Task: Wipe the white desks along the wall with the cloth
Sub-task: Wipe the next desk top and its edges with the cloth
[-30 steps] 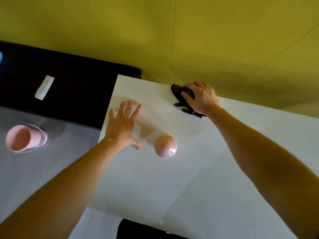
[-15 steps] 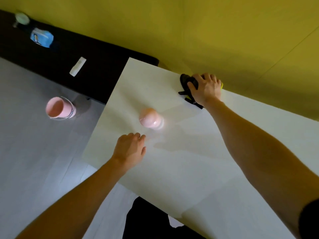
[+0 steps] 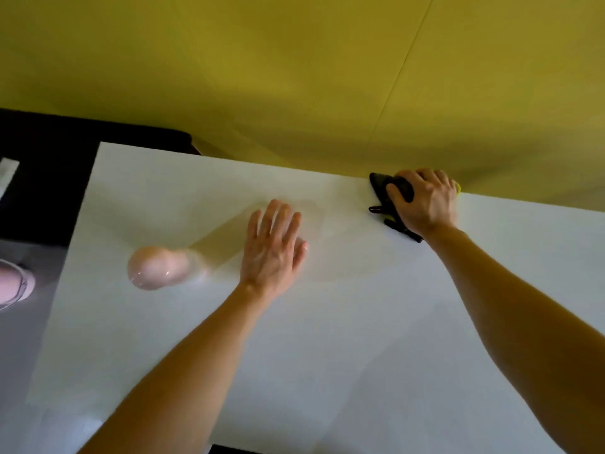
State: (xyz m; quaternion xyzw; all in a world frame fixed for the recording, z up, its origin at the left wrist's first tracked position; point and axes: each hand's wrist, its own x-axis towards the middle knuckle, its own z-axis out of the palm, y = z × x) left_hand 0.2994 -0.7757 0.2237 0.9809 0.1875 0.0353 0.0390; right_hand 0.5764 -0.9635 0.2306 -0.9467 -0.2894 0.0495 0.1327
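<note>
Cloth (image 3: 389,191) is gripped by the right hand (image 3: 425,204) at the desk (image 3: 327,355) far edge, upper right, to wipe there; left hand (image 3: 273,247) lies flat, empty, likely bracing.

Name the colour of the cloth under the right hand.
The cloth is black, with a yellow bit showing at its right; head view.

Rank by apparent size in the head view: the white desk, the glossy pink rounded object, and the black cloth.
1. white desk
2. glossy pink rounded object
3. black cloth, partly hidden under the right hand, so second and third are unsure.
</note>
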